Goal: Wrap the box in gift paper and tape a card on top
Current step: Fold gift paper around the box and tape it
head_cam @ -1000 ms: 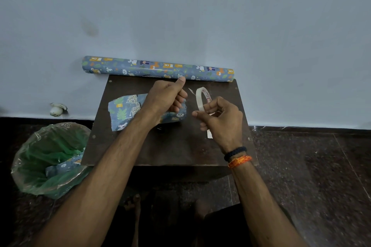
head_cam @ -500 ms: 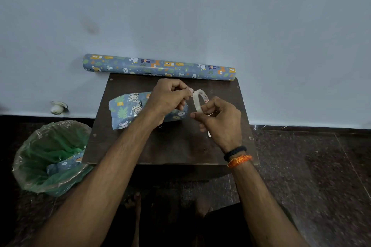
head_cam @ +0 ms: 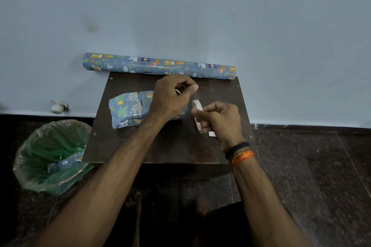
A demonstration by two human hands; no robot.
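Right hand at centre right of the frame, grasping tape roll upright. Left hand just above-left, fingers curled, pinching something too small to tell. Wrapped box partly under it, on dark surface. Paper roll along upper edge; bin lower left.
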